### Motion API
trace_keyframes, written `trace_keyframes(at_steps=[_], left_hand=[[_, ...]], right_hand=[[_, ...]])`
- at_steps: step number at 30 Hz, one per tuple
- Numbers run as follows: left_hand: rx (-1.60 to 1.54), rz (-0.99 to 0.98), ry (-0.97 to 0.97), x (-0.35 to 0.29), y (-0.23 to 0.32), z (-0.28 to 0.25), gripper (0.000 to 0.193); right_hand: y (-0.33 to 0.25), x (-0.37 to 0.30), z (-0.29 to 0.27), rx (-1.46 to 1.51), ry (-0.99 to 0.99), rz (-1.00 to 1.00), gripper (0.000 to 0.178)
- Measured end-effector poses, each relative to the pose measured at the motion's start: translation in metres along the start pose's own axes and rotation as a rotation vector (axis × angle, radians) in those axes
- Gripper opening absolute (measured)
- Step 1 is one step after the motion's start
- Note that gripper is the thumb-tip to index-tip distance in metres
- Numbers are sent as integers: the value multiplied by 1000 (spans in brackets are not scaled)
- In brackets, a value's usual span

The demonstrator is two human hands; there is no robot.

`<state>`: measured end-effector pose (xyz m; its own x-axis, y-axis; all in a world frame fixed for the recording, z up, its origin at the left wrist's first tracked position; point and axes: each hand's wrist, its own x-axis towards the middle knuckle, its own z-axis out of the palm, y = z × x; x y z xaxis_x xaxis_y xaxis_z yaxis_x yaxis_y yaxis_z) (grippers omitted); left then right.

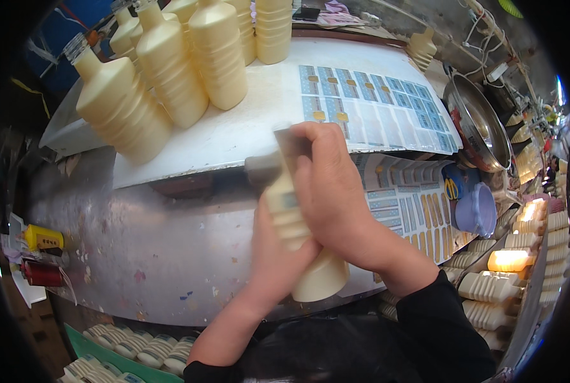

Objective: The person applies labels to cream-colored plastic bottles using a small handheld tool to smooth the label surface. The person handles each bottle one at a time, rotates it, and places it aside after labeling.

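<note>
One cream bottle (323, 279): tilted at the middle of the frame, its base toward the lower edge.
My left hand (277, 255): curled closed around the bottle's body, gripping it.
My right hand (330, 172): fingers bent, pinching a greyish flat piece (286, 142) over the bottle's upper part; blur hides what kind it is.
Standing bottles (218, 57): a cream group, upper left.
Label sheet (381, 124): pale blue and white, upper right of centre.
Lilac bucket (469, 212): right side.
</note>
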<state>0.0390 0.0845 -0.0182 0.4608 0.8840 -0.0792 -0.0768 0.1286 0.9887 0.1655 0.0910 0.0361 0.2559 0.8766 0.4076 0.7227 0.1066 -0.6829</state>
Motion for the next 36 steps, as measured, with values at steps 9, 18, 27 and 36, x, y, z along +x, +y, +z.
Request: trace_keyframes(at_steps=[9,18,27,36], left_hand=[[77,136,21,1,-4,-2,74],[187,151,16,1,2,-2,84],[648,206,0,-21,-5,-10,79],[632,293,13,-18,-24,-15,87]], right_hand=[[-11,4,3,-163,-51,22,35],[-13,-1,6,-111,-90,-73,31],[60,-12,-14,70,81,-27,35],[83,-20,-15,174,144,-16,37]])
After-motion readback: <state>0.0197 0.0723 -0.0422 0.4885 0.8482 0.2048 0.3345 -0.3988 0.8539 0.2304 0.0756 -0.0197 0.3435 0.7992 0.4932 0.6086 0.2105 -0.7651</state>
